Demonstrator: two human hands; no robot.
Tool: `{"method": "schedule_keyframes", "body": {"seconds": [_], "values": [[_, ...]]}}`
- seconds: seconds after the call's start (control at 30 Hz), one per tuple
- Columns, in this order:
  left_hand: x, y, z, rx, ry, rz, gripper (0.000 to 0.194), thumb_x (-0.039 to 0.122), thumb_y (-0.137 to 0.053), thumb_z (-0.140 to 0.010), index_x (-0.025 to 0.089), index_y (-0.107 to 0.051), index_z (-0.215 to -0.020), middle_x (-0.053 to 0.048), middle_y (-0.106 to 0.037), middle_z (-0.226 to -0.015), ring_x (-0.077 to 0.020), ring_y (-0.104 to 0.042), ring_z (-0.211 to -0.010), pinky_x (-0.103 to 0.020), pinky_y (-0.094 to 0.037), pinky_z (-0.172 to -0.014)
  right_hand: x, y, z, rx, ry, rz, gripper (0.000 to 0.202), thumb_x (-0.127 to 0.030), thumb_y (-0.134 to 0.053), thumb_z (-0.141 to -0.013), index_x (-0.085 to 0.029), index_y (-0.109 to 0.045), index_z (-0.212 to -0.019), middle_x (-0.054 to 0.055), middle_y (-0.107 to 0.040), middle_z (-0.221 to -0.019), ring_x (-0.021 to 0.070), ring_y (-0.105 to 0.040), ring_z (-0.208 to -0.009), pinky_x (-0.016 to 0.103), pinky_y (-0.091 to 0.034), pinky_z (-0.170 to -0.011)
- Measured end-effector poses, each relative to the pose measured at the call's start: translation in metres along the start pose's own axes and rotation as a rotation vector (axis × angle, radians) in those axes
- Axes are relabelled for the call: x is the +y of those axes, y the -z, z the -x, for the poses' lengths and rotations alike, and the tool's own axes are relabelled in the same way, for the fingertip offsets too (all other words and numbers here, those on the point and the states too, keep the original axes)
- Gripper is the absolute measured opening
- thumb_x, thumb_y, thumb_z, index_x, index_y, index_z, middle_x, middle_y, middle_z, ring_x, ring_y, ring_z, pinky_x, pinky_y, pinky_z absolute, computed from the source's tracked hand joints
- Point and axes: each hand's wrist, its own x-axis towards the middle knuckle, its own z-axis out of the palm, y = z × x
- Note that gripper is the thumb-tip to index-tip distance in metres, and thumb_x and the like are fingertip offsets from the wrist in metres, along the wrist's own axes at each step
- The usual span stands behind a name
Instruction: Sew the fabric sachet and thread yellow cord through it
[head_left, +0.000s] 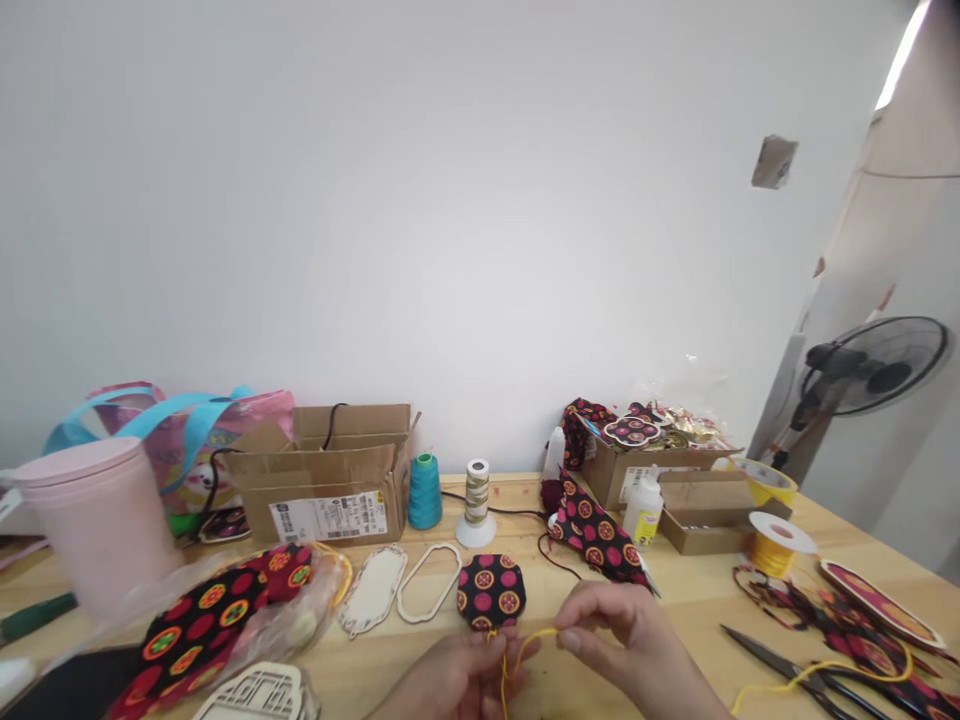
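Note:
A small padded piece covered in dark fabric with red and orange round motifs (491, 592) stands upright near the front of the table. My left hand (459, 672) is closed at its lower edge, thumb and fingers pinching it where a yellow cord (529, 642) is attached. The cord loops to the right, and a loose length hangs down past my left fingers. With thumb and forefinger pressed together, my right hand (619, 637) grips that cord, a short way right of the piece.
Pale wooden frames (429, 583) lie behind my left hand. Thread cones (425, 492), a glue bottle (643, 508) and cardboard boxes (322, 475) line the wall. Black scissors (795, 672) and a yellow cord spool (776, 548) are at right. Patterned fabric (217, 610) lies left.

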Motion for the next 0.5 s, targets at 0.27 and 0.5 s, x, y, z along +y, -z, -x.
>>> {"method": "schedule_keyframes", "body": {"seconds": [0.27,0.5], "values": [[0.003,0.0,0.004,-0.047,-0.045,-0.062,0.007,0.008,-0.06,-0.07,0.009,-0.061,-0.077,-0.006,-0.069,-0.064,-0.009,-0.058,-0.046,-0.012,-0.033,-0.034,-0.012,0.012,-0.025,-0.401,-0.113,-0.493,0.011,-0.022,-0.074,-0.055,-0.015,-0.069,-0.062,-0.001,-0.058,-0.058,0.0089,-0.05,-0.053,0.02,-0.037,-0.051],[0.003,0.012,-0.016,-0.288,-0.145,-0.082,0.022,0.017,-0.068,-0.065,0.009,-0.062,-0.084,-0.009,-0.069,-0.072,-0.0088,-0.058,-0.047,-0.014,-0.035,-0.037,0.01,-0.004,-0.026,-0.241,-0.094,-0.711,0.015,-0.032,-0.076,-0.052,-0.02,-0.068,-0.056,0.001,-0.063,-0.065,0.0119,-0.055,-0.061,0.022,-0.04,-0.057]]}}
